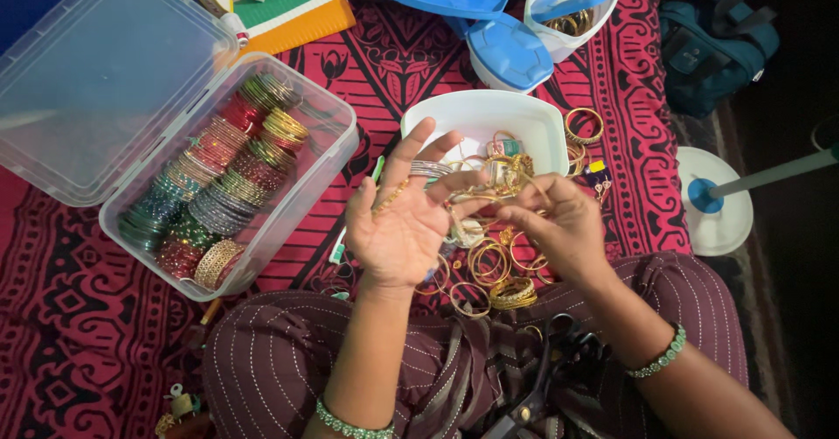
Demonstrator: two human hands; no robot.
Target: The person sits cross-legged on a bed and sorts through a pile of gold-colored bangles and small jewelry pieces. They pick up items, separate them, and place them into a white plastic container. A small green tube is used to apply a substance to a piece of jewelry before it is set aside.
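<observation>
My left hand (400, 221) is held palm up with fingers spread; silver bangles (430, 169) are looped over its fingers and a thin gold chain lies across the palm. My right hand (559, 225) pinches a tangle of gold bangles (507, 177) just right of the left fingertips, above a white plastic tub (533, 116). More gold bangles (489, 273) lie loose on the cloth under both hands. Both wrists wear green beaded bracelets.
A clear plastic box (301, 194) at left holds rows of coloured bangles, its lid (96, 81) open behind it. Blue-lidded white containers (511, 50) stand at the back. A red patterned cloth (79, 317) covers the surface. A teal bag (712, 46) and a white fan base (725, 221) sit right.
</observation>
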